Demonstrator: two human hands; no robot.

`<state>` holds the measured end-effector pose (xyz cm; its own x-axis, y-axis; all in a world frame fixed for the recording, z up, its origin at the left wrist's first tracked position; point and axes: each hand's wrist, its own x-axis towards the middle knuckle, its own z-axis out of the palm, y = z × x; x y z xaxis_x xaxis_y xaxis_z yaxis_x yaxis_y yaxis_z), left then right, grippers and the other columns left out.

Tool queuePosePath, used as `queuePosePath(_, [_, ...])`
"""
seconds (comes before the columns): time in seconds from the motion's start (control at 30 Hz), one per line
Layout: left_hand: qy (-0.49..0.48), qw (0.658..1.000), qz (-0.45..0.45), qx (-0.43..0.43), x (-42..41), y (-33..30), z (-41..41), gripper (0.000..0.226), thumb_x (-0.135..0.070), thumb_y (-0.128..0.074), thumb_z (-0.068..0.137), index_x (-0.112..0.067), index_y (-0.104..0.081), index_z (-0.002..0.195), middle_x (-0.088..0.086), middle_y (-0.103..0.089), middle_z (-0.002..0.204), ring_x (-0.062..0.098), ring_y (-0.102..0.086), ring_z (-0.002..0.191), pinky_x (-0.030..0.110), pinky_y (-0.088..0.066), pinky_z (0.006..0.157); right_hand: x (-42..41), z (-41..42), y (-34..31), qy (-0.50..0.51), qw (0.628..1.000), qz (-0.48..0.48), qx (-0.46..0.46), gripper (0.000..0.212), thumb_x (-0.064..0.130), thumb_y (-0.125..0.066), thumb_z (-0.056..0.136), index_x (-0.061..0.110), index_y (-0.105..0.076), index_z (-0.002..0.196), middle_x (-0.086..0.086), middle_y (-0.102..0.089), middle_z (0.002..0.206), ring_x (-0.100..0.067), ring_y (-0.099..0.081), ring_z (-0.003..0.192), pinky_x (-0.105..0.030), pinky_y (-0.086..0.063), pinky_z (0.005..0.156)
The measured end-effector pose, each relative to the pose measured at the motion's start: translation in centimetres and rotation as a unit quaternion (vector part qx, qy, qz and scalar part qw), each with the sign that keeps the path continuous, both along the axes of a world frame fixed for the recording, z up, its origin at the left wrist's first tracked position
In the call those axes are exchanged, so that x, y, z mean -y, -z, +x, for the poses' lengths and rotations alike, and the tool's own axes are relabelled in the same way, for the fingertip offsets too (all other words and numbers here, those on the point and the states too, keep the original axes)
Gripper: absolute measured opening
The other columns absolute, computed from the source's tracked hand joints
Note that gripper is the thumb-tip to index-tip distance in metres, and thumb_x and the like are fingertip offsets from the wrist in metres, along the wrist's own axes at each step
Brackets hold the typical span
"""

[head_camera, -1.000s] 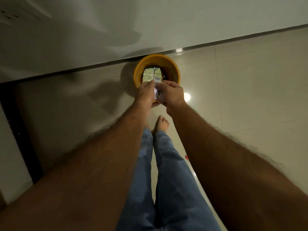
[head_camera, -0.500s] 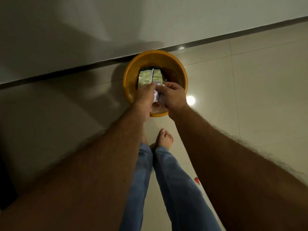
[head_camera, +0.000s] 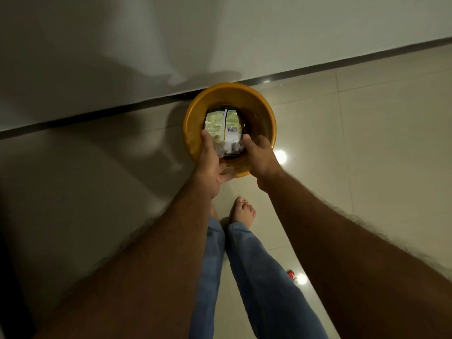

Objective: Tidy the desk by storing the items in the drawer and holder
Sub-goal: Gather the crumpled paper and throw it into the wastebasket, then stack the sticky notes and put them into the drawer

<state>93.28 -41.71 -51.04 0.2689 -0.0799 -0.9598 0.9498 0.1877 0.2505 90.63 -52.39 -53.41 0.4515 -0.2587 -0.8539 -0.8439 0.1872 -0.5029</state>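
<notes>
A round yellow bin (head_camera: 267,113) stands on the tiled floor against the wall. Inside it lies a green and white packet (head_camera: 221,123) with a barcode. My left hand (head_camera: 210,160) and my right hand (head_camera: 260,157) hover over the bin's near rim, spread apart with the palms facing each other. Between them is a blurred white crumpled paper (head_camera: 230,148), over the bin's inside and free of both hands.
The wall's dark skirting (head_camera: 122,113) runs just behind the bin. My bare foot (head_camera: 243,211) and jeans legs are below the hands. A small red thing (head_camera: 291,274) lies on the floor tiles (head_camera: 367,143) at the lower right.
Both hands were pressed together on the crumpled paper. They have now parted over the bin and the paper has left them. The view has moved closer to the bin.
</notes>
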Motion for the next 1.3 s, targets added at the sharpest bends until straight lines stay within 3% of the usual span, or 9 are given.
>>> queuePosePath(0.1, [-0.003,1.000,-0.010,0.015,-0.4,-7.0,0.3,0.069,-0.064,-0.022,0.096,-0.019,-0.036,0.146,0.009,-0.048,0.145,0.029,-0.050,0.129,0.051,-0.041,0.102,-0.6,0.1,-6.8,-0.042,0.999,-0.021,0.021,0.063,0.049,-0.049,0.095,0.014,-0.035,0.145,-0.005,-0.049,0.141,-0.023,-0.051,0.124,-0.048,-0.045,0.104])
queuePosePath(0.23, [0.017,0.998,-0.008,0.062,-1.5,-19.1,0.7,0.064,-0.059,-0.023,0.098,-0.018,-0.038,0.145,0.011,-0.051,0.140,0.028,-0.055,0.118,0.046,-0.047,0.087,-2.6,0.5,-18.7,-0.100,0.993,-0.029,0.055,0.065,0.054,-0.053,0.087,0.013,-0.047,0.136,-0.009,-0.059,0.129,-0.024,-0.059,0.115,-0.048,-0.049,0.099])
queuePosePath(0.3, [0.023,0.996,0.001,0.091,-2.8,-25.2,0.3,0.065,-0.061,-0.022,0.097,-0.017,-0.042,0.142,0.009,-0.055,0.132,0.023,-0.057,0.107,0.043,-0.049,0.085,-3.9,0.9,-25.5,-0.125,0.988,-0.032,0.086,0.046,0.045,-0.054,0.092,0.012,-0.056,0.124,-0.005,-0.065,0.114,-0.021,-0.063,0.104,-0.047,-0.052,0.096])
queuePosePath(0.37, [0.008,0.993,0.009,0.119,-4.3,-29.5,-0.1,0.068,-0.067,-0.025,0.093,-0.020,-0.047,0.137,0.004,-0.055,0.130,0.024,-0.057,0.114,0.045,-0.051,0.091,-5.1,1.4,-31.0,-0.140,0.982,-0.043,0.121,0.027,0.037,-0.054,0.095,0.016,-0.061,0.110,0.004,-0.065,0.098,-0.014,-0.063,0.092,-0.046,-0.054,0.091])
queuePosePath(0.53, [-0.056,0.979,0.047,0.192,-8.9,-38.2,-1.8,0.070,-0.067,-0.035,0.091,-0.020,-0.040,0.143,0.005,-0.050,0.138,0.024,-0.059,0.112,0.051,-0.051,0.094,-8.9,0.7,-41.1,-0.206,0.961,-0.031,0.181,0.023,0.030,-0.056,0.096,0.010,-0.061,0.106,-0.006,-0.066,0.094,-0.021,-0.064,0.087,-0.042,-0.055,0.080])
queuePosePath(0.67, [-0.133,0.961,0.064,0.235,-12.6,-42.2,-4.2,0.045,-0.052,-0.044,0.096,-0.020,-0.049,0.128,0.008,-0.053,0.135,0.024,-0.059,0.111,0.046,-0.054,0.088,-12.2,-0.4,-45.5,-0.275,0.935,-0.012,0.226,0.016,0.031,-0.058,0.093,0.016,-0.062,0.090,-0.008,-0.066,0.088,-0.030,-0.066,0.088,-0.039,-0.053,0.066])
queuePosePath(1.0, [-0.297,0.892,0.137,0.311,-24.2,-50.1,-12.6,0.051,-0.043,-0.046,0.099,-0.013,-0.044,0.141,0.011,-0.051,0.141,0.029,-0.057,0.121,0.046,-0.053,0.094,-23.3,-4.4,-52.8,-0.469,0.832,0.055,0.292,0.020,0.032,-0.058,0.093,0.016,-0.059,0.082,-0.006,-0.065,0.089,-0.023,-0.062,0.088,-0.036,-0.053,0.064])
queuePosePath(1.13, [-0.364,0.853,0.173,0.331,-30.3,-52.3,-16.6,0.051,-0.043,-0.047,0.098,-0.012,-0.046,0.139,0.010,-0.054,0.138,0.028,-0.059,0.116,0.038,-0.056,0.079,-30.1,-5.9,-55.4,-0.525,0.782,0.081,0.324,0.020,0.034,-0.060,0.092,0.019,-0.057,0.080,-0.005,-0.064,0.087,-0.020,-0.062,0.086,-0.035,-0.052,0.064])
queuePosePath(1.3, [-0.419,0.822,0.200,0.331,-37.9,-53.5,-21.4,0.049,-0.044,-0.045,0.099,-0.013,-0.048,0.137,0.010,-0.055,0.135,0.024,-0.062,0.108,0.038,-0.056,0.078,-38.3,-8.8,-57.1,-0.568,0.740,0.088,0.351,0.019,0.033,-0.061,0.093,0.015,-0.060,0.085,-0.003,-0.063,0.081,-0.020,-0.062,0.079,-0.037,-0.054,0.066])
